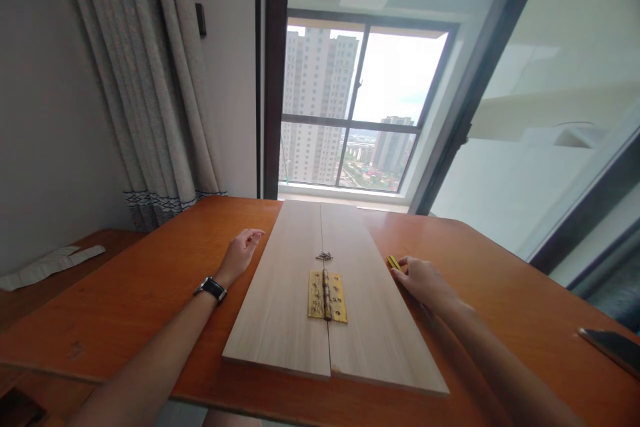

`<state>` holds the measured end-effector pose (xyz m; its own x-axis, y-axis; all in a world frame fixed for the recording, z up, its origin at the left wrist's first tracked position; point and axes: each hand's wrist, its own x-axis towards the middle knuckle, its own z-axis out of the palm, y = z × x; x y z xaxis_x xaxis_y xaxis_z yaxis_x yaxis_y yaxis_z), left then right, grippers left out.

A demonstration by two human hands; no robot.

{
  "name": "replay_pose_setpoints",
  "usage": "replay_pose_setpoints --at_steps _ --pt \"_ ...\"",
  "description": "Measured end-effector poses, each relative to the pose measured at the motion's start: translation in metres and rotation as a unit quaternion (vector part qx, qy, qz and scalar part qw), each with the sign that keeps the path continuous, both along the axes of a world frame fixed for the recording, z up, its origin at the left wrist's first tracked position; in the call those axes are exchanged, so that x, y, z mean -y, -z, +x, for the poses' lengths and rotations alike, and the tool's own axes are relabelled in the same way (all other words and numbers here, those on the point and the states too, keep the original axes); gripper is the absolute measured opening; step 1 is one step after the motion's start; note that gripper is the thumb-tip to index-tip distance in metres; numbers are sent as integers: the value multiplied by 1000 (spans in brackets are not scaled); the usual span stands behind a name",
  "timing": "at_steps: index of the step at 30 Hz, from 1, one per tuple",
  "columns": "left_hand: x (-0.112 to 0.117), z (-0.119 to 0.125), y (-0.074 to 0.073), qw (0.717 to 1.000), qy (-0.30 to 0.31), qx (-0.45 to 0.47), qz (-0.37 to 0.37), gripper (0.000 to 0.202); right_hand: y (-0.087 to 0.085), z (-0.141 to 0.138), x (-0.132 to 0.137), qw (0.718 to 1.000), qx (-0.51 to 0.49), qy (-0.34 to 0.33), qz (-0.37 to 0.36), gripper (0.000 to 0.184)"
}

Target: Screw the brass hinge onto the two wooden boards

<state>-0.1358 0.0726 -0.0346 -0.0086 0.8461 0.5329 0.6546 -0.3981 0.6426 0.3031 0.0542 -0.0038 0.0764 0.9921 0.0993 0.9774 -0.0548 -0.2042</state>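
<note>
Orange wooden table (pixel 105 347) below a window (pixel 365 107), we see a brass hinge (pixel 327 295) open flat across the seam of two pale boards (pixel 275 300), small screws (pixel 324 256) just far of it, our left hand (pixel 240 255) loosely curled and empty, our right hand (pixel 423 282) against a yellow stick (pixel 394 262), grip unclear

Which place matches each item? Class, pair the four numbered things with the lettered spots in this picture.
Things:
1 brass hinge
2 small screws
3 left hand
4 right hand

Places:
A over the orange table, beside the boards
B at a yellow object
C across the seam between two pale boards
D in a small pile on that seam

Pairs: 1-C, 2-D, 3-A, 4-B
</note>
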Motion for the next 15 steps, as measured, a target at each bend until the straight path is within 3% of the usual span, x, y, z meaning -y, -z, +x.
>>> replay_pose_setpoints --at_steps 7,15 --pt "18 15 8 999 31 -6 -36 41 0 -8 -1 999 -13 -39 20 24" --pt "19 31 2 995 7 -54 -86 40 4 -39 3 993 9 -71 89 57"
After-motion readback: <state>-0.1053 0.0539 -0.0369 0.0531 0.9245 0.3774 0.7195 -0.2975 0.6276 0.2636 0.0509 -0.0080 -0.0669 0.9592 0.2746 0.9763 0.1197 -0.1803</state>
